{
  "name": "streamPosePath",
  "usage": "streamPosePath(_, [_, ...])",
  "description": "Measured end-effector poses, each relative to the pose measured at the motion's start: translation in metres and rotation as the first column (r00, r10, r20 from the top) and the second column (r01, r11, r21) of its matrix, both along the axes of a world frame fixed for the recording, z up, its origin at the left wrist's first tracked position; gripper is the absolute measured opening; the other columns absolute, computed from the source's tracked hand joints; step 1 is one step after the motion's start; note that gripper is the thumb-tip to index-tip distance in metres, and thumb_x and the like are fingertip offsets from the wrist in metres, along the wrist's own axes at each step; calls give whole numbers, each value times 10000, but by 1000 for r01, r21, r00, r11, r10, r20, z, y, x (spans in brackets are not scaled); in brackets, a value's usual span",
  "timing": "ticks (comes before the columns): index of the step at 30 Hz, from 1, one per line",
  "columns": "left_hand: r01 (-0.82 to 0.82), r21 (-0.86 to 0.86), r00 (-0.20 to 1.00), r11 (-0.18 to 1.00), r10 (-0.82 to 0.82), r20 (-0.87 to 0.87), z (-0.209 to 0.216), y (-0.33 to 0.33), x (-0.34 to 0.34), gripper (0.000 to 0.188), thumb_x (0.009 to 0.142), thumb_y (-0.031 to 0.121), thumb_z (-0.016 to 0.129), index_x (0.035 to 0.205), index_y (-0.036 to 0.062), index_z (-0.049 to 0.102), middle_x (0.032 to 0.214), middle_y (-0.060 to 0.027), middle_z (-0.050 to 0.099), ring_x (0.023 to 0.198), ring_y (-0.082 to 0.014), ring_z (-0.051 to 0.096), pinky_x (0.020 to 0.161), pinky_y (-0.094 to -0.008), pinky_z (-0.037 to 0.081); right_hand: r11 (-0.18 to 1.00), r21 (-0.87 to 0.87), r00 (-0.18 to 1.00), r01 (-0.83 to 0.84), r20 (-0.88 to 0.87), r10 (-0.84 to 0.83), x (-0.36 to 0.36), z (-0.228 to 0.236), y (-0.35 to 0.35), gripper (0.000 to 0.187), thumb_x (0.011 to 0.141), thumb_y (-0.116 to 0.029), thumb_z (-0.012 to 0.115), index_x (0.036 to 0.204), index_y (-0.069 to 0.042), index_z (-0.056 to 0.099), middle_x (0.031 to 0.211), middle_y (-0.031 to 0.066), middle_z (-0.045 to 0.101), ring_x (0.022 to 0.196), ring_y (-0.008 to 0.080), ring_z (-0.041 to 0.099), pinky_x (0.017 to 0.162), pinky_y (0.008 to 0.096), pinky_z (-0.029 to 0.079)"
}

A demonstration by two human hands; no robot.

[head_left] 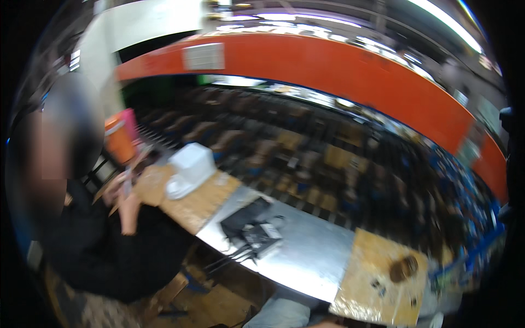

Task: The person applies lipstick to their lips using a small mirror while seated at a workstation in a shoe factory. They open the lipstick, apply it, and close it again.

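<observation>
The glossy tan board [365,268] lies flat between four and five o'clock. Toward its two o'clock sits a brown roundish piece [403,269], blurred; small dark bits [375,283] lie mid-board.

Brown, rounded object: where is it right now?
Head view, lower right: the brown, rounded object sits on the glossy tan board, near small dark pieces, right of the silver metal sheet.

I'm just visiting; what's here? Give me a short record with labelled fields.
Wearer's hands: neither shows clearly
Co-worker: at left, black clothing, hands around something blurred
Metal sheet: black bag-like items
Left board: white container
Right board: brown round item, small dark pieces
Background: orange beam
</observation>
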State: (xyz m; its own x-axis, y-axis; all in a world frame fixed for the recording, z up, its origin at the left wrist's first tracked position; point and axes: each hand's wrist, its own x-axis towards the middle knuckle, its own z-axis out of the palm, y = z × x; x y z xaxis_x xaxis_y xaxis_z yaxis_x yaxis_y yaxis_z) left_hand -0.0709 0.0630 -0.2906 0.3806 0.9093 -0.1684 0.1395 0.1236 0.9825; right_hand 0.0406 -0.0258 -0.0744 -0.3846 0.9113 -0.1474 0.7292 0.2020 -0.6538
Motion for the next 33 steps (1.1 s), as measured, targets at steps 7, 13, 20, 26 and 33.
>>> streamPosePath(7, [31, 36, 992, 999, -27, -126, 28, 5, -21, 526, 777, 524, 754, 897, 21, 659, 770, -93, 647, 701, -195, 592, 650, -355, 487, 996, -20, 995, -87, -52, 86, -37, 12, 42, 333, 955, -345, 500, 1123, -66, 568, 658, 99, 604, 517, 207, 592, 514, 374, 455])
streamPosePath(13, [74, 34, 984, 997, -68, -164, 37, -2, -26, 528, 781, 528, 748, 883, 19, 656, 764, -96, 647, 701, -199, 594, 648, -363, 485, 993, -81, 993, -89, -88, 82, -43, 20, 49, 338, 966, -345, 494, 1111, -47, 562, 659, 99, 594, 515, 198, 581, 502, 353, 446])
streamPosePath(20, [114, 35, 976, 993, -106, -190, 47, -8, -30, 531, 784, 533, 742, 866, 16, 653, 756, -101, 648, 700, -204, 596, 645, -373, 482, 989, -135, 989, -59, -141, 39, -40, 26, 49, 347, 979, -345, 487, 1097, -25, 555, 661, 99, 583, 511, 188, 567, 489, 328, 437])
streamPosePath(26, [145, 39, 968, 989, -134, -212, 49, -13, -29, 534, 787, 536, 737, 852, 13, 650, 750, -105, 649, 700, -208, 597, 643, -381, 479, 985, -172, 980, -32, -201, -4, -33, 31, 48, 358, 991, -345, 482, 1085, -6, 548, 662, 99, 573, 508, 180, 555, 478, 307, 428])
streamPosePath(33, [193, 50, 953, 980, -176, -246, 54, -26, -19, 539, 791, 541, 731, 836, 10, 646, 743, -109, 649, 699, -212, 599, 640, -391, 476, 970, -245, 937, -4, -341, -82, -20, 42, 42, 373, 1004, -345, 475, 1072, 16, 541, 663, 99, 562, 505, 170, 541, 464, 282, 419])
